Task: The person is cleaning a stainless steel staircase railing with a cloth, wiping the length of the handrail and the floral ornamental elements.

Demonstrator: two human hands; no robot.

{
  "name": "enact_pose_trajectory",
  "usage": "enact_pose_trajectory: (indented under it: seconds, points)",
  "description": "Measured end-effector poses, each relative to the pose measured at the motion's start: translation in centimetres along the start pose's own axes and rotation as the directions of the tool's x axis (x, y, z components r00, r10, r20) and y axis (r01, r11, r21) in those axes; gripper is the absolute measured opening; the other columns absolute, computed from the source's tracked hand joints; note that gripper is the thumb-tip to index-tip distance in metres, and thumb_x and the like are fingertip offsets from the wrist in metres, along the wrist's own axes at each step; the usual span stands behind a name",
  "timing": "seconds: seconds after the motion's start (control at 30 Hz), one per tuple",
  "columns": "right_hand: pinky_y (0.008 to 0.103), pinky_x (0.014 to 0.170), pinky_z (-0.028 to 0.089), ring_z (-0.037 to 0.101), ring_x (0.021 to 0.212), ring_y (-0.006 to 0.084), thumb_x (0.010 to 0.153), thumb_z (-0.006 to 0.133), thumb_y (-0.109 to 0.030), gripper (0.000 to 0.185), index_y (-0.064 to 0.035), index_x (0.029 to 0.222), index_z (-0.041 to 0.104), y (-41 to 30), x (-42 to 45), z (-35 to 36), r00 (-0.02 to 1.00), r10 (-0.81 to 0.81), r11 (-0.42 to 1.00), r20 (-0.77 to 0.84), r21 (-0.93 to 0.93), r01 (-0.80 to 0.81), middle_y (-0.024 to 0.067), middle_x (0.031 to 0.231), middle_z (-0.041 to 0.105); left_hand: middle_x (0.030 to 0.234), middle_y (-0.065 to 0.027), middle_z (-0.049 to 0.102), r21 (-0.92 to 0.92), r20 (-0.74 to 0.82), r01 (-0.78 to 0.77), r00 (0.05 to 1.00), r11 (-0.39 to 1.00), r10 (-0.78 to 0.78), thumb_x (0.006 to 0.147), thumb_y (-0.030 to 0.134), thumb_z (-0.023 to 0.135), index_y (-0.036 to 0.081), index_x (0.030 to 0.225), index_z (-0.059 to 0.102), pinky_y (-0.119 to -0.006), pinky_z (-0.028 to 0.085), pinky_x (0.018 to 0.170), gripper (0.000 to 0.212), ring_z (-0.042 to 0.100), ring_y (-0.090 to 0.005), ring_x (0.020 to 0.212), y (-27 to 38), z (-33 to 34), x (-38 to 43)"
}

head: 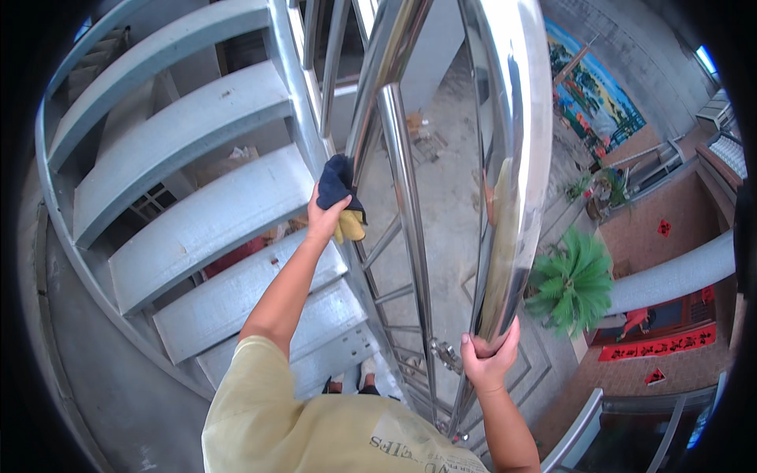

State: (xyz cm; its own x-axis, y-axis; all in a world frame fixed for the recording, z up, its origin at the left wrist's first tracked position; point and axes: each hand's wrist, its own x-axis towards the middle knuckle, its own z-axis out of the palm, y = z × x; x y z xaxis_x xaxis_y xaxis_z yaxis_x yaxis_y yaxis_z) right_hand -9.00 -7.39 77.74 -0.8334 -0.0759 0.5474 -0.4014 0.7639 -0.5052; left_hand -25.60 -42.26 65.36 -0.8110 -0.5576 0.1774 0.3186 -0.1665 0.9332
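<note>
My left hand (327, 214) grips a dark blue cloth (336, 183) with a yellow cloth (350, 226) hanging below it. Both cloths lie against the inner stainless-steel bars of the stair railing. My right hand (492, 356) is wrapped around the lower part of the thick polished handrail (526, 148), thumb on the near side. Between my hands rises a steel baluster (403, 159). A shiny metal fitting (445, 355) sits on the railing just left of my right hand.
Open-backed metal stair treads (219, 216) curve away on the left, with gaps between them. Beyond the railing, well below, lie a concrete floor (440, 236), a potted palm (571, 282) and a pale column (674, 278). A metal stringer (59, 207) edges the stairs.
</note>
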Motion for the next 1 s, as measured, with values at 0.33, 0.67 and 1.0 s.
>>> enact_pose_trajectory:
  seconds: [0.33,0.67,1.0]
  points:
    - [0.0406,0.077,0.048,0.059,0.088,0.0389,0.062,0.076,-0.020,0.078,0.0087,0.124,0.038,-0.4,1.1,0.2,0.998,-0.052,0.998,-0.041,0.017,0.053,0.0239,0.102,0.057,0.105,-0.0051,0.057,-0.223,0.005,-0.617,0.774,0.755,0.634,0.078,0.010,0.070,0.002,0.125,0.043,-0.027,0.042,0.088,0.055,0.053,-0.0134,0.097,27.8,10.7,5.0]
    - [0.0414,0.076,0.048,0.059,0.089,0.0389,0.060,0.076,-0.020,0.078,0.0067,0.124,0.039,-0.8,1.1,0.4,0.997,-0.048,0.998,-0.054,0.035,0.050,0.0227,0.103,0.057,0.092,-0.0108,0.063,-0.101,-0.026,-0.665,0.745,0.740,0.666,0.077,0.017,0.069,0.000,0.110,0.054,-0.030,0.046,0.080,0.041,0.059,-0.0174,0.086,26.7,12.8,11.2]
    - [0.0411,0.076,0.048,0.059,0.089,0.0387,0.060,0.075,-0.020,0.078,0.0067,0.124,0.039,-1.1,0.8,0.4,1.000,0.007,1.000,-0.026,0.029,-0.006,0.0225,0.103,0.057,0.112,-0.0198,0.060,0.408,0.109,-0.746,0.612,0.526,0.783,0.064,-0.003,0.064,0.002,0.112,0.055,-0.037,0.046,0.089,0.049,0.058,-0.0360,0.105,14.1,6.1,4.7]
